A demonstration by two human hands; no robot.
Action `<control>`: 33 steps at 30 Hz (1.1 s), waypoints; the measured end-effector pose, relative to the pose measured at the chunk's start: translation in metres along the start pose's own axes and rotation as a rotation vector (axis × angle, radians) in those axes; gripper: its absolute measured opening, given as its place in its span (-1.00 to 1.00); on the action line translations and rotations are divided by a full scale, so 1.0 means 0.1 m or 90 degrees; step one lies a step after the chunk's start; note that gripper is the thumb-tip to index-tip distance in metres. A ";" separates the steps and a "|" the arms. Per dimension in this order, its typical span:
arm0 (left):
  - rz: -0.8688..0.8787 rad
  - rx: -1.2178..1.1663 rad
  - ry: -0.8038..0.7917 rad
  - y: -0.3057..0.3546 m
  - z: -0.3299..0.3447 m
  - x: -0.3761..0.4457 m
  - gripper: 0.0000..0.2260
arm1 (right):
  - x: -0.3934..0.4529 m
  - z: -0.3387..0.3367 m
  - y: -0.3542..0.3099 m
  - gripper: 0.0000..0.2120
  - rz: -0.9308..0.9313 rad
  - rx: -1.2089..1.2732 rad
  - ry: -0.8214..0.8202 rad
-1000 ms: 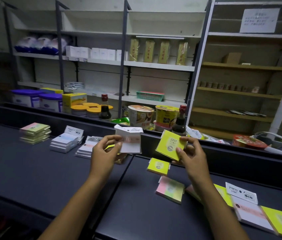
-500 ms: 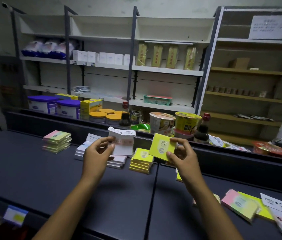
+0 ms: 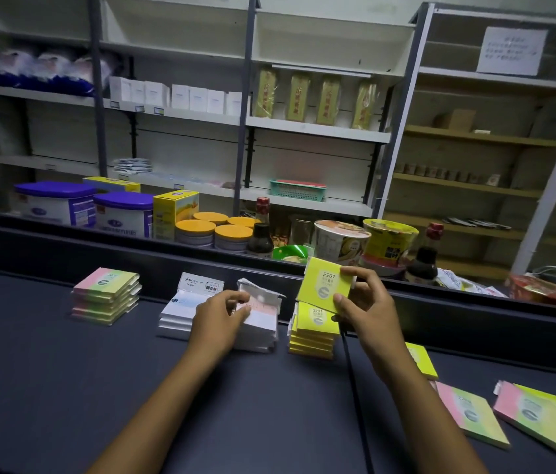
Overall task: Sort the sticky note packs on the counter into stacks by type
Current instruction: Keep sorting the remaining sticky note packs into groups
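Four stacks are seen on the dark counter (image 3: 47, 381): a pink-green stack (image 3: 105, 295) at far left, a blue-white stack (image 3: 177, 311) next, a white-pink stack (image 3: 259, 323) under the left hand, and a yellow stack (image 3: 312, 331) just right of it. About five packs are counted in the pink-green stack and about five in the yellow one; counts for the two white stacks cannot be told, being partly hidden by the left hand (image 3: 218, 319). A white pack (image 3: 264, 304) is held by the left hand's curled fingers on top of the white-pink stack. A yellow pack (image 3: 324, 285), marked 2207, is pinched tilted by the right hand (image 3: 365, 309), thumb on its face, just above the yellow stack and apart from it. Unsorted at right: one yellow pack (image 3: 422, 360) half hidden behind the right forearm, two pink-green packs (image 3: 475, 413) lying flat, one white pack cut off at the edge. Behind the counter wall are noted two purple-lidded tubs (image 3: 122, 213), four orange-lidded tins (image 3: 213, 229), two sauce bottles (image 3: 261, 230), two noodle cups (image 3: 365, 241). Shelves (image 3: 317, 128) with four gold packets are seen behind.
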State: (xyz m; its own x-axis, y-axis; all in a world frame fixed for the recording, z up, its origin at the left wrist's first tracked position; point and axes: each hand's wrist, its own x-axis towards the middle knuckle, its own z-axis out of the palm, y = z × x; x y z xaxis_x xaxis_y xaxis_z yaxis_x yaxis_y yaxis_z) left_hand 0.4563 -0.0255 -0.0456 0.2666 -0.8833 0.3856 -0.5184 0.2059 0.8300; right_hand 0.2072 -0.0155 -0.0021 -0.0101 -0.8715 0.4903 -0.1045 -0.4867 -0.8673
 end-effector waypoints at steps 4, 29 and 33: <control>-0.006 0.071 -0.049 -0.06 0.07 0.05 -0.80 | 0.04 0.03 0.00 -0.64 -0.005 -0.017 0.014; 0.239 0.567 -0.106 0.38 -0.10 0.23 -0.71 | 0.17 0.00 0.10 -0.75 0.108 -0.140 0.001; 0.246 0.568 -0.105 0.38 -0.08 0.21 -0.72 | 0.21 0.00 0.24 -0.76 0.152 -0.173 -0.012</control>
State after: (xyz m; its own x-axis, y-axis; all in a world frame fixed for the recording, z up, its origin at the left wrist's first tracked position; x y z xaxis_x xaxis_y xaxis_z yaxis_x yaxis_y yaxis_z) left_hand 0.4484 -0.0330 -0.0023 -0.1314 -0.8841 0.4485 -0.9869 0.1592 0.0245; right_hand 0.2047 -0.0456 -0.0122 -0.0482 -0.9607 0.2735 -0.3618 -0.2384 -0.9013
